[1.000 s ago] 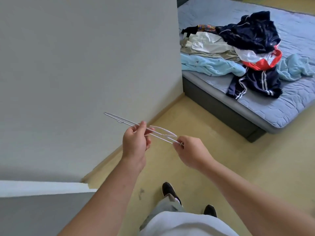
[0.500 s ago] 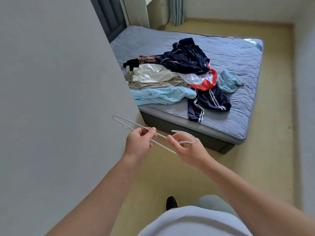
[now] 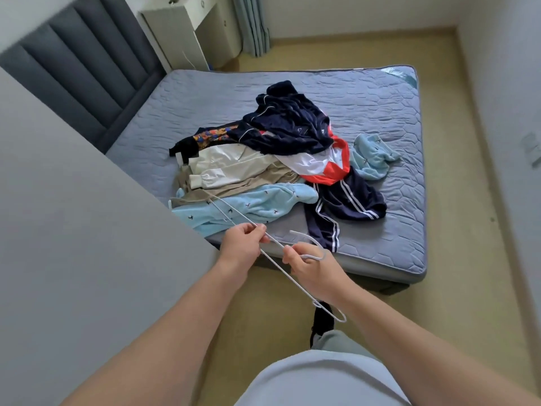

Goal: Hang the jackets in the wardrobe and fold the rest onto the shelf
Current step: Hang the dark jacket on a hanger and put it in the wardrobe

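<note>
Thin white wire hangers [image 3: 273, 243] are held edge-on in front of me. My left hand [image 3: 241, 247] pinches the wire near its middle. My right hand [image 3: 314, 269] grips a hanger with its hook curling over the fingers; another hook [image 3: 332, 312] shows below my right wrist. Beyond the hands, a pile of clothes lies on the bed [image 3: 392, 247]: a dark navy jacket [image 3: 289, 124] on top, a white and beige garment [image 3: 231, 168], a light blue fleece [image 3: 257, 205], a red and white piece [image 3: 328, 168], and navy striped track trousers [image 3: 348, 203].
A grey wall corner [image 3: 87, 230] stands close on my left. A padded grey headboard [image 3: 85, 68] rises behind the bed, with a white cabinet [image 3: 187, 33] and curtain [image 3: 254, 24] beyond. A second light blue piece [image 3: 371, 155] lies right of the pile. Beige floor [image 3: 474, 288] runs along the right.
I have come round the wall corner and the view has risen, so the whole bed and pile show. The hangers stay in both hands, tilted steeper, a hook dropping below my right wrist.
</note>
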